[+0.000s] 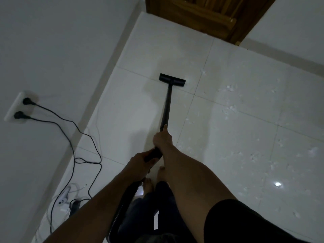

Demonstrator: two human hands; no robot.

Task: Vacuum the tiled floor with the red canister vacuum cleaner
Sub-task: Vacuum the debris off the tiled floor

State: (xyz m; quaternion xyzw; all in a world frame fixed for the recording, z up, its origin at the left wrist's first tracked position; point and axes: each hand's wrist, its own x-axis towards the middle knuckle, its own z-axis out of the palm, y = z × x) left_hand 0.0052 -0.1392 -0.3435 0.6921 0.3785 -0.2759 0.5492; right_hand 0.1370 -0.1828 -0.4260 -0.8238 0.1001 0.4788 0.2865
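within left hand (pixel 140 163) and right hand (pixel 162 137), wand (pixel 165 106); floor head (pixel 172 79) ahead

Both arms out forward, both hands gripping.
Right hand (pixel 162 137) farther, curled round thin black vacuum wand tube (pixel 165 106); left hand (pixel 140 163) nearer, round its thick black handle (pixel 154 154); forearms bare.

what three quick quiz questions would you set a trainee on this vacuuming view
1. True or false: the floor head rests on a rug.
2. How many plugs sit in the wall socket? A one, B two, C three.
3. On which side of the wand do the white scraps lie on the tiled floor?
Key: 1 false, it sits on bare tile; 2 B; 3 the person's right.
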